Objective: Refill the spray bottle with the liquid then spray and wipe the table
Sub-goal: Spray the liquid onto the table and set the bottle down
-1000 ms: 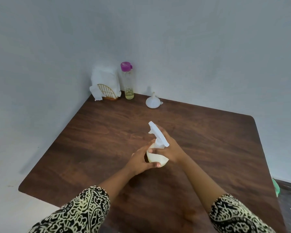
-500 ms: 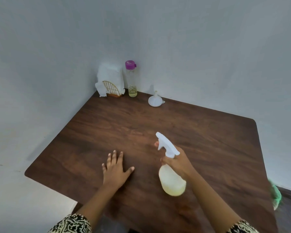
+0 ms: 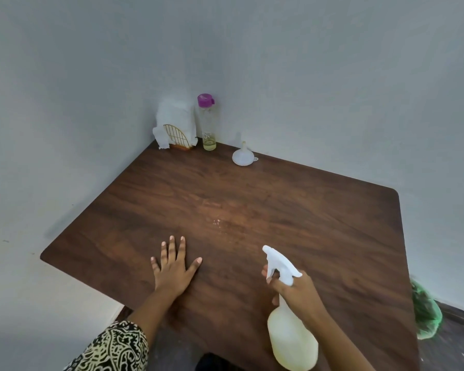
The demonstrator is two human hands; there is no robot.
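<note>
Two hands apart now: my left hand (image 3: 173, 271) stays flat, fingers spread, on the desk (image 3: 319, 223); right hand (image 3: 299, 293) clamps the spray bottle (image 3: 292, 341) over the near edge. Fresh droplets (image 3: 217, 222) mid-desk, new since 0.5 s ago.

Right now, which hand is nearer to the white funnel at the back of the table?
Neither clearly. The left hand lies flat on the table, nearer the camera than the funnel and to its left; the right hand holds the spray bottle, to its right.

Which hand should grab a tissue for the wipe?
Probably left. The left hand lies flat and free on the table, on the side of the tissues; the right hand holds the spray bottle.
</note>
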